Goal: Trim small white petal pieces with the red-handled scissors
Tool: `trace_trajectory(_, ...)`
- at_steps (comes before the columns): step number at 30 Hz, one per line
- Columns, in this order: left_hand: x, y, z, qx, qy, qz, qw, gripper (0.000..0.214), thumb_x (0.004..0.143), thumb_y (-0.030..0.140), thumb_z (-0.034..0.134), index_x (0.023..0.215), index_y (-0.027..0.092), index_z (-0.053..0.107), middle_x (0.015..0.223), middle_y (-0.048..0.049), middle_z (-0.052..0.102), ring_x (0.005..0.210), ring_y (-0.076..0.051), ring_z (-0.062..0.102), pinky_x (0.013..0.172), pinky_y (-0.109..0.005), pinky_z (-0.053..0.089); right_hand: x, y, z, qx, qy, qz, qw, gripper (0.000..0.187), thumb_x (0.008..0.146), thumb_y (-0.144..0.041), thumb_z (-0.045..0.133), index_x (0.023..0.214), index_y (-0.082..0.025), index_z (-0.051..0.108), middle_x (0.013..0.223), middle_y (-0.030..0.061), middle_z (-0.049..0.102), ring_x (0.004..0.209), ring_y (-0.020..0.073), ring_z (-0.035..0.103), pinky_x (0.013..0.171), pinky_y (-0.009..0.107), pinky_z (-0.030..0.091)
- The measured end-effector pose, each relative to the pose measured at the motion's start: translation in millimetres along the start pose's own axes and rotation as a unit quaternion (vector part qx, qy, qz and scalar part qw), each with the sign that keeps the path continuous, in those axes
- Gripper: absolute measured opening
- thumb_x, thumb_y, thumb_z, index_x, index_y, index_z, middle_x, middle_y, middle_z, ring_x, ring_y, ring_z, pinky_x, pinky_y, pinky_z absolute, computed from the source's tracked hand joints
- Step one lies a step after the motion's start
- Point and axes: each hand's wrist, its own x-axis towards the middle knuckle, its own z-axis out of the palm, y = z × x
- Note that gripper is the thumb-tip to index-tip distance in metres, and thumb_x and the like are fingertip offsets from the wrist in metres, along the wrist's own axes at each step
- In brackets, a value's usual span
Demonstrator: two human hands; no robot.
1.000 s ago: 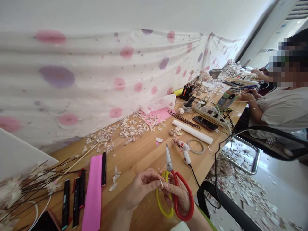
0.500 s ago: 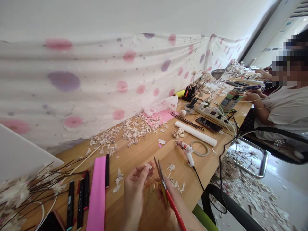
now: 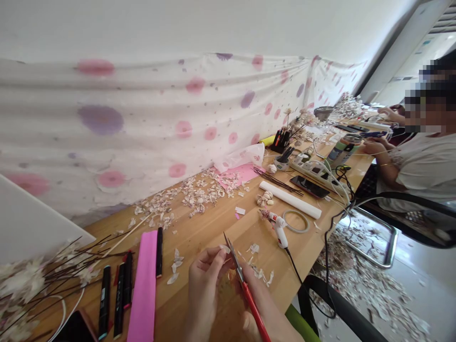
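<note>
My left hand [image 3: 204,289] pinches a small pale paper piece [image 3: 224,248] between thumb and fingertips, low in the middle of the view. My right hand [image 3: 261,306] grips red-handled scissors [image 3: 245,292]; their blades point up and left and meet the paper piece. Cut paper scraps [image 3: 258,271] lie on the wooden table [image 3: 213,223] just right of the blades. A white hot glue gun [image 3: 278,227] lies on the table beyond them, its black cord running off the edge.
A pink paper roll [image 3: 142,287] and black markers [image 3: 114,297] lie to the left beside dark stems with pale flowers [image 3: 32,285]. Farther back are a white roll [image 3: 290,199], a phone [image 3: 309,186], a power strip [image 3: 315,168] and paper shreds. A person [image 3: 416,161] sits at right.
The scissors have turned from handles toward the camera to edge-on, with the blades brought against the paper in my left fingers. Fresh scraps lie on the table. The view has shifted slightly.
</note>
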Motion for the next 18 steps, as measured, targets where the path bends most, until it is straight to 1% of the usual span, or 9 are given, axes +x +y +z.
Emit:
trace_trajectory(2,0.2,-0.1,0.5,0.002,-0.001,0.0,1.0,0.023,0.06,0.031,0.091,0.071,0.015,0.078,0.077,-0.0058,0.08,0.07,-0.016,0.074,0.072,-0.022,0.061,-0.3,-0.6,-0.8,-0.005,-0.004,0.005,1.0,0.111,0.07,-0.097,0.029,0.149,-0.019,0.038,0.101,0.0112,0.062,0.086,0.0308,0.059,0.084,0.044,0.049)
trace_trajectory(5,0.4,-0.5,1.8,-0.004,-0.004,0.0,1.0,0.023,0.059,0.031,0.091,0.07,0.015,0.078,0.076,-0.0058,0.08,0.071,-0.017,0.075,0.071,-0.022,0.061,0.1,-2.9,-2.8,-0.008,-0.009,0.011,1.0,0.11,0.071,-0.096,0.028,0.149,-0.018,0.036,0.1,0.0112,0.061,0.085,0.0298,0.059,0.084,0.043,0.049)
trace_trajectory(8,0.5,-1.1,2.5,-0.003,-0.005,0.001,1.0,0.024,0.059,0.031,0.091,0.07,0.015,0.078,0.077,-0.006,0.079,0.071,-0.017,0.074,0.071,-0.022,0.061,0.9,-3.9,-4.7,-0.007,-0.011,0.004,1.0,0.108,0.073,-0.094,0.031,0.148,-0.017,0.037,0.105,0.0135,0.062,0.09,0.0319,0.06,0.088,0.045,0.048)
trace_trajectory(11,-0.3,-1.4,2.0,0.011,-0.006,0.004,1.0,0.025,0.059,0.032,0.091,0.071,0.015,0.078,0.076,-0.0051,0.079,0.07,-0.017,0.073,0.07,-0.023,0.061,0.9,-2.4,-4.9,-0.002,-0.007,-0.009,1.0,0.103,0.075,-0.091,0.036,0.147,-0.019,0.038,0.114,0.016,0.061,0.096,0.0339,0.06,0.092,0.047,0.047)
trace_trajectory(13,-0.9,-1.6,1.6,0.014,-0.008,0.003,1.0,0.024,0.059,0.032,0.09,0.07,0.015,0.078,0.076,-0.0043,0.079,0.07,-0.016,0.073,0.071,-0.022,0.06,0.5,-0.9,-4.1,0.0,-0.005,-0.011,1.0,0.1,0.076,-0.09,0.038,0.147,-0.02,0.039,0.115,0.0158,0.062,0.095,0.0339,0.06,0.092,0.047,0.047)
trace_trajectory(16,-1.1,-1.9,1.7,0.019,-0.012,0.001,1.0,0.023,0.06,0.032,0.09,0.071,0.015,0.078,0.076,-0.004,0.079,0.071,-0.015,0.073,0.072,-0.021,0.059,0.0,0.6,-2.6,0.006,-0.004,-0.008,1.0,0.1,0.076,-0.091,0.038,0.147,-0.02,0.04,0.11,0.0147,0.063,0.091,0.0331,0.061,0.09,0.046,0.048)
trace_trajectory(18,-0.7,-2.1,2.4,0.021,-0.013,0.002,1.0,0.024,0.058,0.033,0.091,0.07,0.015,0.078,0.074,-0.0038,0.078,0.069,-0.014,0.072,0.071,-0.021,0.059,0.0,1.0,-2.2,0.014,-0.007,-0.013,1.0,0.097,0.077,-0.089,0.039,0.146,-0.021,0.04,0.116,0.0156,0.062,0.095,0.0335,0.061,0.094,0.046,0.046)
